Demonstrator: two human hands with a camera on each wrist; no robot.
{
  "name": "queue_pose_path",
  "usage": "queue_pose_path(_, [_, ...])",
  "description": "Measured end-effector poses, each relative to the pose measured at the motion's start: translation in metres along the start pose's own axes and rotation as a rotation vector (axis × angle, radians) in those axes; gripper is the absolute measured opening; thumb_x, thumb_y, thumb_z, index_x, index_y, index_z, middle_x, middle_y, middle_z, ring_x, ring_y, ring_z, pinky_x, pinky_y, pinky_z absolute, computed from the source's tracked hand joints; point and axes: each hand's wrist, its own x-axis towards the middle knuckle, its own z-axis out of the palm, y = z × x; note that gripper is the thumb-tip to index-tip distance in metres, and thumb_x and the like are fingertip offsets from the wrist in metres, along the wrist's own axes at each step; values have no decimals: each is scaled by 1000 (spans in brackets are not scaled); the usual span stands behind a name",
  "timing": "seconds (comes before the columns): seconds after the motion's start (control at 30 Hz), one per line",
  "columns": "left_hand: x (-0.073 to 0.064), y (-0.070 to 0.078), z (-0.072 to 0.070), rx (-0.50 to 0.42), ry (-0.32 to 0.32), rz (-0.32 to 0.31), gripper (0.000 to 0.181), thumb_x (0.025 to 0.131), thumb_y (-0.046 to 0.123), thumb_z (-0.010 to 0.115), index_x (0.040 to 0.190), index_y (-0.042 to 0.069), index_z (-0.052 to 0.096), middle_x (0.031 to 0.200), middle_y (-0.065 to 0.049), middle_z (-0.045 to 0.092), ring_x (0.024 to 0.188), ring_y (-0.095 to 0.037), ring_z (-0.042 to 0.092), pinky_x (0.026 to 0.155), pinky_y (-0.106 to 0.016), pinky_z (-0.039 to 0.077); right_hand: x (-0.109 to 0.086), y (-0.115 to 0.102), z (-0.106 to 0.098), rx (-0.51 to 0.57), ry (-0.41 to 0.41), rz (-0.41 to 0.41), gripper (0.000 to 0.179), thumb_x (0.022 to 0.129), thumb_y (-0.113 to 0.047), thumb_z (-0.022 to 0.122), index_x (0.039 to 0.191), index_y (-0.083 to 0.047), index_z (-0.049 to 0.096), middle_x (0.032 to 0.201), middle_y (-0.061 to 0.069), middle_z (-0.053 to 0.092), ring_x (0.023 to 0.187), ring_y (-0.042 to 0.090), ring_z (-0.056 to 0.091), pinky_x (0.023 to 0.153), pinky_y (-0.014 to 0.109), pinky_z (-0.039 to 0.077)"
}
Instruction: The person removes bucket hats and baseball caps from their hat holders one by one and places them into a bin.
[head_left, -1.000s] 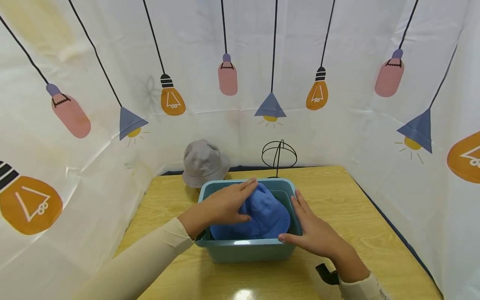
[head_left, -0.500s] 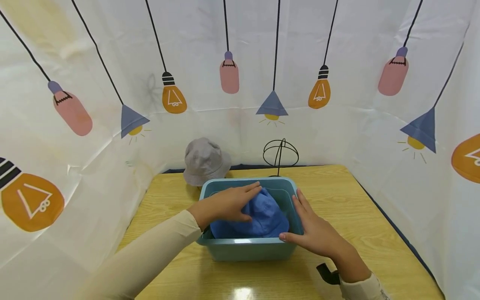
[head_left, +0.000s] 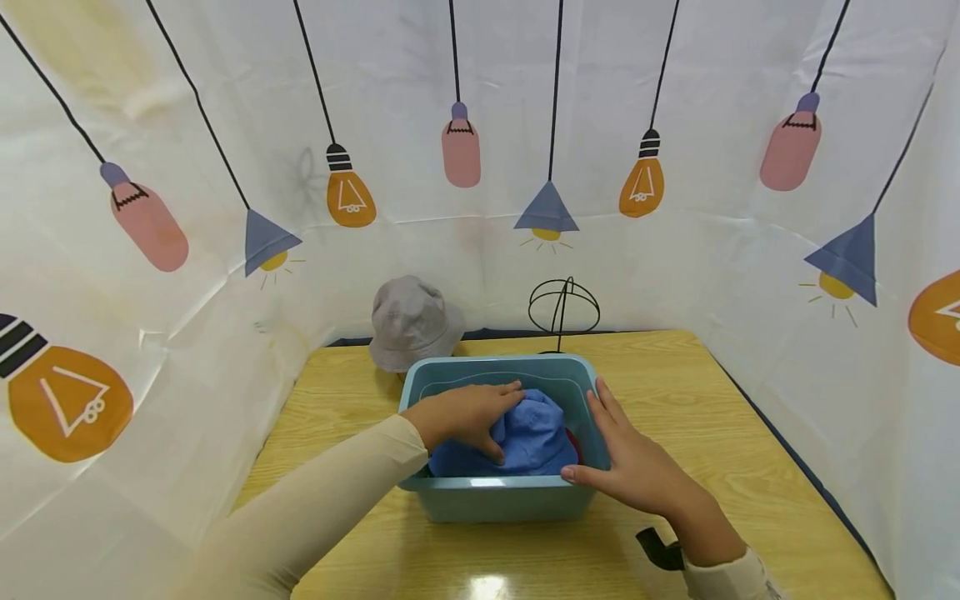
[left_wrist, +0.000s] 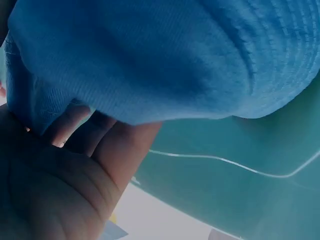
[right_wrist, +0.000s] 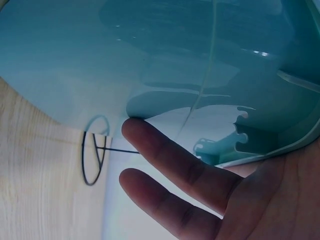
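Observation:
A blue cloth hat (head_left: 532, 442) with a stitched brim lies in a teal plastic basin (head_left: 517, 504). My left hand (head_left: 468, 417) reaches over the basin's left side and holds the hat, thumb in front and fingers toward the far side. In the left wrist view, the fingers (left_wrist: 132, 150) pass behind the blue cloth (left_wrist: 150, 75), so their tips are hidden. My right hand (head_left: 637, 467) rests against the basin's right side, its thumb on the front rim and its fingers (right_wrist: 170, 155) straight along the outer wall. Something red (head_left: 573, 444) shows beside the hat.
Behind the basin, a grey bucket hat (head_left: 412, 325) sits raised at the back left of the wooden table (head_left: 697, 417). A black wire hat stand (head_left: 561, 308) is at the back right. A white printed curtain (head_left: 480, 250) encloses the table.
My left hand has moved lower and slightly right into the basin, and the blue hat's crown has sunk. The red thing has come into sight. My right hand keeps its place on the basin.

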Motion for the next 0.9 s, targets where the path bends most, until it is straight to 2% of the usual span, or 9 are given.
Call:
queue_pose_path(0.13, [9,0,5,42,-52,-26,109,80,57,85,164,13,31,171,-6,27,152,-27,39,123,-41,36,-1,-1,-1,4,-1,-4,115,88,-69,69,169,-21,3,176,6,-8,150,48,35,100,67,50])
queue_pose_path(0.3, [19,2,13,93,-86,-36,106,77,57,88,160,12,40,167,-7,36,148,-27,45,121,-40,38,-1,-1,-2,1,1,-8,116,87,-71,68,169,-21,3,176,6,-8,152,46,32,102,67,48])
queue_pose_path(0.5, [24,5,14,123,-128,-65,106,76,58,88,159,14,41,167,-7,36,146,-27,47,119,-42,41,0,0,-2,-13,-1,-8,117,86,-74,67,169,-20,3,176,5,-8,151,45,35,100,65,51])
queue_pose_path(0.6, [19,6,6,108,-133,-71,107,76,62,86,161,17,39,168,-7,35,149,-25,43,120,-41,39,1,-2,-5,-26,-41,19,119,85,-78,64,168,-23,-1,175,1,-12,144,43,47,84,48,60])
queue_pose_path(0.67, [14,7,-2,78,-132,-74,108,77,63,85,163,21,34,170,-7,30,153,-25,38,122,-43,37,1,-4,-9,-53,-79,34,120,85,-80,62,168,-24,-3,175,1,-13,136,41,56,71,38,59])
queue_pose_path(0.73, [9,9,-13,46,-116,-72,109,77,63,85,164,26,32,172,-8,24,154,-26,36,122,-46,37,1,-7,-14,-95,-104,36,121,84,-82,61,168,-22,-3,175,3,-12,135,41,57,67,36,58])
queue_pose_path(0.8, [4,11,-23,28,-95,-59,109,76,61,87,164,30,32,174,-8,19,154,-27,35,121,-47,38,3,-8,-17,-150,-101,15,122,84,-84,59,168,-17,1,175,9,-7,139,45,52,78,46,61])
queue_pose_path(0.83, [2,12,-28,24,-86,-49,108,75,59,88,164,32,32,174,-8,17,154,-27,35,120,-48,39,5,-9,-19,-176,-90,2,123,83,-85,58,168,-15,3,175,11,-5,144,46,45,88,52,59])
queue_pose_path(0.9, [0,14,-35,41,-78,-25,104,73,54,92,161,34,39,174,-6,20,153,-26,38,119,-47,41,9,-9,-21,-223,-61,-22,126,81,-89,56,168,-10,9,175,16,-1,153,48,28,105,65,48])
